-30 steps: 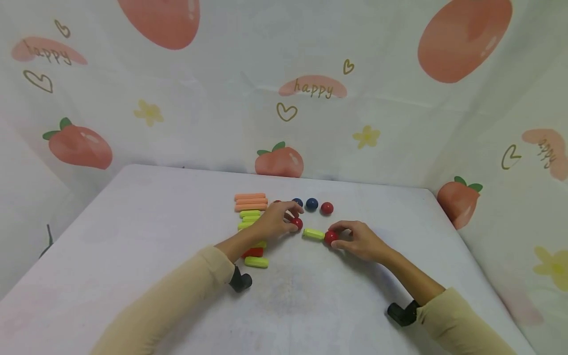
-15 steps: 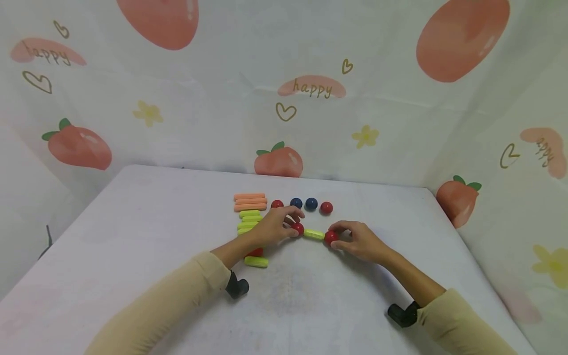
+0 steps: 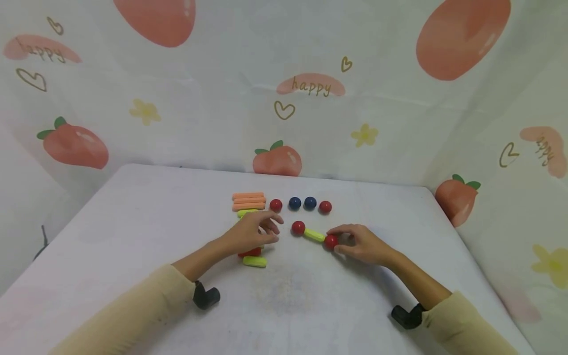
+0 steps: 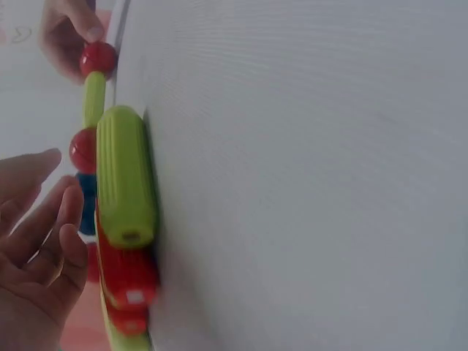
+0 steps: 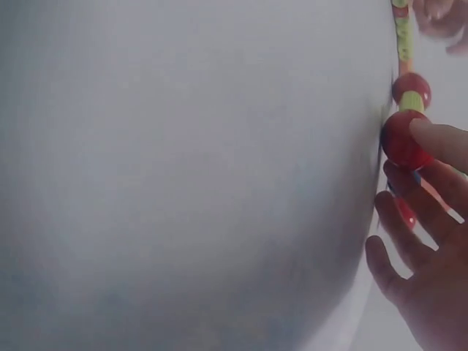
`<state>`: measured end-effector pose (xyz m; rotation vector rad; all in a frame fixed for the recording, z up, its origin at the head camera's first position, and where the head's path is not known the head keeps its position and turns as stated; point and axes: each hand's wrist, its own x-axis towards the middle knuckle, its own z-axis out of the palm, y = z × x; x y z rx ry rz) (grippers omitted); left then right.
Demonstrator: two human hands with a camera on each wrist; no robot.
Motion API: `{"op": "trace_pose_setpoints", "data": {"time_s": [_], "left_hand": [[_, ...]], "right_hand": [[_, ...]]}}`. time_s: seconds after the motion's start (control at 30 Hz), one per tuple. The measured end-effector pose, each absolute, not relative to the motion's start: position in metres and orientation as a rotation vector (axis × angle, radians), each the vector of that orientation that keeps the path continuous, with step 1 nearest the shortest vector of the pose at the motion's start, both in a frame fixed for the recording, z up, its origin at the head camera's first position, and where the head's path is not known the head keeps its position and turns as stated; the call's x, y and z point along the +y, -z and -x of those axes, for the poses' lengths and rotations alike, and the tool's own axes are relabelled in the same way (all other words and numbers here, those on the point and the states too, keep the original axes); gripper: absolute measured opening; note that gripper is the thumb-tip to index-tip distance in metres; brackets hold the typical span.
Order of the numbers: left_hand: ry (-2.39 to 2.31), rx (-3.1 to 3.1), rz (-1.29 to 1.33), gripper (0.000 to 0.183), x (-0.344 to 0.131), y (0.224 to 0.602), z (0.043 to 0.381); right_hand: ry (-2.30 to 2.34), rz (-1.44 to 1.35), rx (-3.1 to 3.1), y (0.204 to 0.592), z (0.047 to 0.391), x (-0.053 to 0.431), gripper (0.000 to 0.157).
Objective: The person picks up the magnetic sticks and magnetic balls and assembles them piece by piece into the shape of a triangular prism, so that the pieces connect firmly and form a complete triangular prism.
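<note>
My right hand pinches a red ball between thumb and fingers. From that ball a short yellow-green rod runs left to a second red ball, the three lined up end to end on the table. The left hand holds nothing; its fingers are loosely bent over a column of yellow-green and red rods and hide most of them. In the left wrist view, a ribbed yellow-green rod with a hole in its end lies by a red rod, beside the left hand.
Several orange rods lie side by side at the back of the white table. To their right is a row of balls: a red ball, two blue balls and another red ball. A printed cloth hangs behind.
My left hand set a red ball against the rod's left end, let go and drew back left. The rod and balls now slant slightly more. The right hand keeps its pinch.
</note>
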<state>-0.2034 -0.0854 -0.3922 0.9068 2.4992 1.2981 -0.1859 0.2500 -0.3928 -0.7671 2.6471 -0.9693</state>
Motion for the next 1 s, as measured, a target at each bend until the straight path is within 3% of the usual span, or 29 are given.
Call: {"op": "trace_pose_setpoints", "data": {"time_s": [0.4, 1.0], "left_hand": [[-1.069, 2.519, -1.027, 0.025, -0.139, 0.386, 0.166], [-0.814, 2.736, -1.001, 0.03, -0.105, 0.391, 0.154]], "right_hand": [[0.945, 0.744, 2.668, 0.395, 0.177, 0.248, 0.041], [0.969, 0.792, 2.622, 0.393, 0.174, 0.242, 0.035]]}}
